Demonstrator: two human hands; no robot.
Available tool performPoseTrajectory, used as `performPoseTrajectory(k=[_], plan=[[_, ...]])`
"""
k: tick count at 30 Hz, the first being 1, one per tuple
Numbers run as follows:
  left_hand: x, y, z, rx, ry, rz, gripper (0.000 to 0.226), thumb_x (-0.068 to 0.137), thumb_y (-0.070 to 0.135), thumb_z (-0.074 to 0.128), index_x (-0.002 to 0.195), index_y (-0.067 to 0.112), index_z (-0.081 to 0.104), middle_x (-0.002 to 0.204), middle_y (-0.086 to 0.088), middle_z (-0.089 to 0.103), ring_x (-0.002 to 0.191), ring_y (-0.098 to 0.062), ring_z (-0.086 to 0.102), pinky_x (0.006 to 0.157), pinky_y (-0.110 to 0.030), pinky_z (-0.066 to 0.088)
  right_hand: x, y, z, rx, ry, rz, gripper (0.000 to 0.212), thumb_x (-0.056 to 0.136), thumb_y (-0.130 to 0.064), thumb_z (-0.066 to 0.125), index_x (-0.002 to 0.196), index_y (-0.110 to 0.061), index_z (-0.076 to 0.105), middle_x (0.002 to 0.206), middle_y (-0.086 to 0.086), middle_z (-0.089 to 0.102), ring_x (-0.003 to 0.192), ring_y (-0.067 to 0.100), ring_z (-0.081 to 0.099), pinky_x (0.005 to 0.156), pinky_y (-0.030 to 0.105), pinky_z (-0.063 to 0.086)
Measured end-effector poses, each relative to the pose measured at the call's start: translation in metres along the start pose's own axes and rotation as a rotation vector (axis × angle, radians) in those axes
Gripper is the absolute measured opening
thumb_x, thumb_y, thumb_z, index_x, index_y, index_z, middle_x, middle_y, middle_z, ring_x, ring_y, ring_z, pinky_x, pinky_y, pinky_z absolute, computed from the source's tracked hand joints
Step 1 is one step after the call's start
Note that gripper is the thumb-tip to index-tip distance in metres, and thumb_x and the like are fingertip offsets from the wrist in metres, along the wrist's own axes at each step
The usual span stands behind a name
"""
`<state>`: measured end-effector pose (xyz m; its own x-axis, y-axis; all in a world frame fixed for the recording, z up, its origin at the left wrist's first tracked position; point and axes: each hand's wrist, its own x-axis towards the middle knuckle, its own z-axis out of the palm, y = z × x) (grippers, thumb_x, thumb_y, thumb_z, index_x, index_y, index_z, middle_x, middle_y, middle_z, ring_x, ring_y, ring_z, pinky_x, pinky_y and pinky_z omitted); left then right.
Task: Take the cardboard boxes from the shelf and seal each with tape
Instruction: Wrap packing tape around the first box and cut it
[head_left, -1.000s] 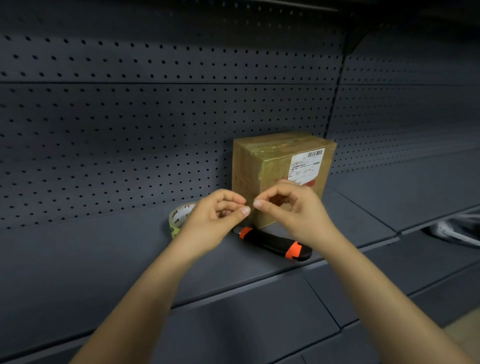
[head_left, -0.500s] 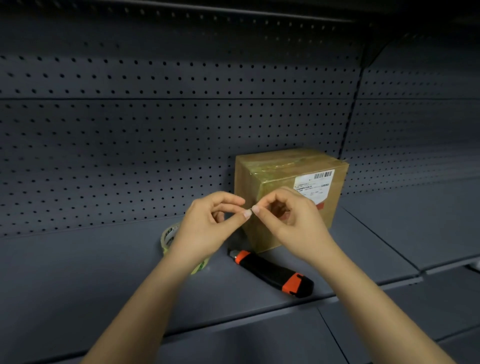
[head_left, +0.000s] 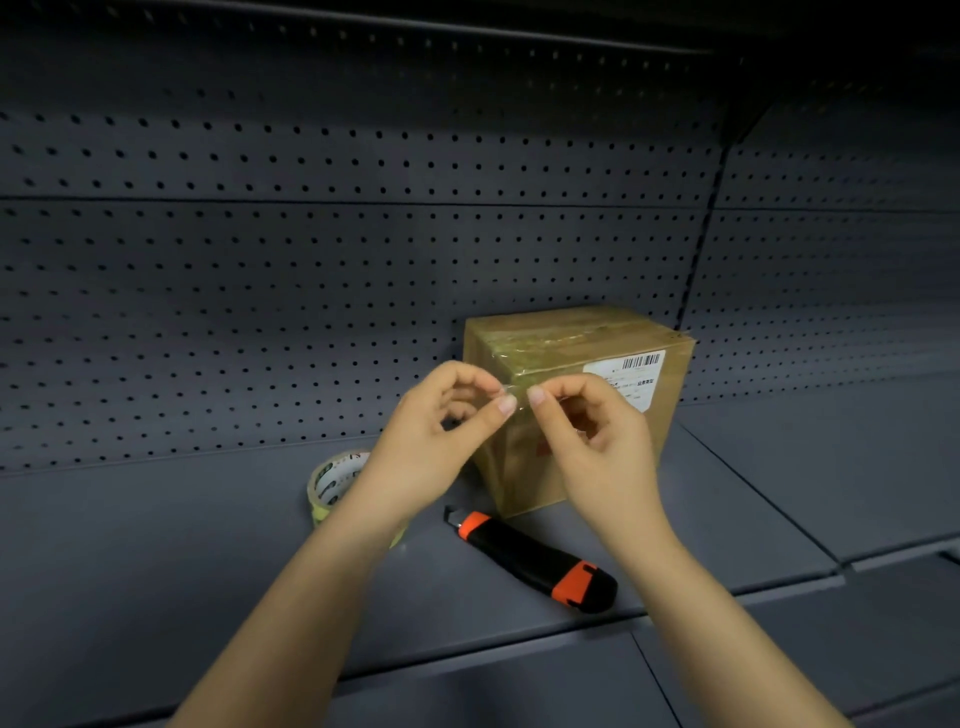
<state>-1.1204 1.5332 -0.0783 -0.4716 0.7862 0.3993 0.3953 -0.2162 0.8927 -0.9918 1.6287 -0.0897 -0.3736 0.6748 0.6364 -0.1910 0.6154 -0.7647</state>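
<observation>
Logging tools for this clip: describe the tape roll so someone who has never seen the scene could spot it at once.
On the dark shelf, find the cardboard box before the pegboard. Left of it, partly hidden behind the wrist of the left hand, sits the tape roll. Unlike the black-and-orange utility knife, it is a pale yellowish ring with printing inside.

The left hand (head_left: 431, 447) and its wrist covered the right half of the roll (head_left: 332, 480) behind them. The right hand (head_left: 597, 457) hid the label's (head_left: 636, 371) lower left corner, and the print was too small to read. The clear strip (head_left: 517, 395) pinched between the two hands barely showed against the box (head_left: 571, 338). Both forearms ran off the bottom edge.
</observation>
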Motion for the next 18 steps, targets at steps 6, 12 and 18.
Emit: performPoseTrajectory(k=[6, 12, 18], plan=[[0.011, -0.001, 0.004, 0.023, 0.072, 0.017, 0.004, 0.093, 0.021, 0.065, 0.09, 0.02, 0.066, 0.08, 0.011, 0.07, 0.073, 0.002, 0.06, 0.074, -0.018, 0.047, 0.008, 0.008, 0.008, 0.034, 0.075, 0.072, 0.004, 0.088, -0.028, 0.071, 0.085, -0.026, 0.071, 0.083, -0.004, 0.068, 0.073, 0.025, 0.062, 0.068, 0.053, 0.054], [0.017, -0.004, 0.007, 0.014, 0.13, 0.015, 0.003, 0.093, 0.024, 0.066, 0.094, 0.022, 0.064, 0.085, 0.006, 0.069, 0.083, -0.006, 0.064, 0.077, -0.023, 0.049, 0.012, 0.009, 0.016, -0.038, 0.119, 0.036, 0.004, 0.087, -0.022, 0.072, 0.085, -0.021, 0.07, 0.084, -0.002, 0.067, 0.073, 0.015, 0.061, 0.067, 0.033, 0.052], [0.018, -0.01, 0.016, 0.036, 0.18, 0.034, 0.006, 0.093, 0.022, 0.065, 0.09, 0.017, 0.067, 0.083, 0.002, 0.065, 0.073, -0.001, 0.056, 0.069, -0.017, 0.046, 0.011, 0.01, 0.021, -0.071, 0.142, 0.012, 0.004, 0.087, -0.019, 0.073, 0.087, -0.015, 0.07, 0.086, -0.003, 0.065, 0.078, 0.007, 0.06, 0.068, 0.011, 0.043]])
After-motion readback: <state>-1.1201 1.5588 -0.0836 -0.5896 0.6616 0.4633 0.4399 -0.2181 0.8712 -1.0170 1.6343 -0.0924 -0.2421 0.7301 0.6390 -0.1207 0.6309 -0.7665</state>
